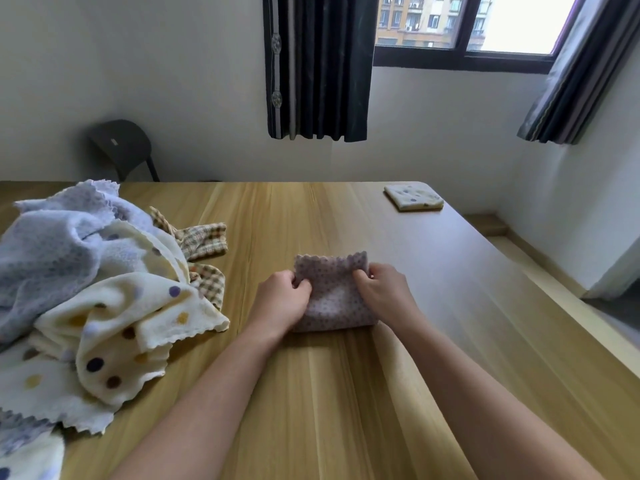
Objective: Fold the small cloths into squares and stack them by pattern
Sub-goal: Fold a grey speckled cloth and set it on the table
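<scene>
White walls (138, 64) frame a bright window (464, 26) with 2 dark curtains (317, 67) and a black chair (121, 143).

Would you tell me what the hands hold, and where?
The folded lilac dotted cloth: left hand pinches its left edge, right hand its right edge.

A loose heap of cloths (86, 289) (spotted, checked, pale blue) fills the left side of the bench (329, 410); a bare strip separates it from the left hand (282, 299). Far middle and right side lie open, save a folded spotted cloth (414, 198) at the far right corner.
</scene>
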A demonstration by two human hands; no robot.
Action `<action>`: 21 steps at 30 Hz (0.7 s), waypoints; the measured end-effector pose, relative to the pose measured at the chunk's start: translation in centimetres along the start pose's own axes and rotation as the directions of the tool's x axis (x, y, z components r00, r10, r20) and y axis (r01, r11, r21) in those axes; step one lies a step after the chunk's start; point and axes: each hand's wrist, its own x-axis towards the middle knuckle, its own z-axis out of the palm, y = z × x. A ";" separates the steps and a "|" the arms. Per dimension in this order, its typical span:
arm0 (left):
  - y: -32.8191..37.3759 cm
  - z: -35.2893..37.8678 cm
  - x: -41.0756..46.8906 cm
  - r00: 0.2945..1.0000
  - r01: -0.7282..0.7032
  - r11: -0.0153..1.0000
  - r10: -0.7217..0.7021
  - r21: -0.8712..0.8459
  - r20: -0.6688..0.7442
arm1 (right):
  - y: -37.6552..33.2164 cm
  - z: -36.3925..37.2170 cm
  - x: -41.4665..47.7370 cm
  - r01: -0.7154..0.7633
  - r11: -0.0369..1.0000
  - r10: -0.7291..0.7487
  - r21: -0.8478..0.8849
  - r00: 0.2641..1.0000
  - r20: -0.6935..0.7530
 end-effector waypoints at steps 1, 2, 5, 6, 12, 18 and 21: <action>0.1 0.2 0.3 1.000 0.024 0.999 -0.023 0.025 -0.014 | 0.0 0.2 0.4 -0.022 0.999 0.022 -0.038 1.000 -0.008; 0.1 0.4 0.6 0.999 0.044 0.998 -0.044 0.032 -0.026 | 0.1 0.4 0.7 -0.047 0.996 0.046 -0.078 0.999 -0.015; -0.2 1.2 1.2 0.992 0.098 0.994 -0.095 0.036 -0.081 | 0.2 1.0 1.1 -0.105 0.969 0.098 -0.225 0.994 -0.042; -0.2 1.5 1.2 0.989 0.105 0.994 -0.101 0.037 -0.110 | 0.2 1.2 1.3 -0.108 0.953 0.097 -0.284 0.994 -0.052; -0.5 2.5 0.5 0.975 0.042 0.991 -0.013 0.127 -0.221 | -0.2 1.9 1.5 -0.082 0.865 0.044 -0.496 0.995 -0.088; -0.2 2.4 -0.2 0.967 0.014 0.918 0.089 0.397 -0.240 | -0.5 2.1 1.6 -0.123 0.832 0.082 -0.540 0.992 -0.099; -0.2 2.2 -0.1 0.954 -0.001 0.911 0.124 0.412 -0.274 | -0.6 2.1 1.6 -0.152 0.821 0.106 -0.550 0.988 -0.114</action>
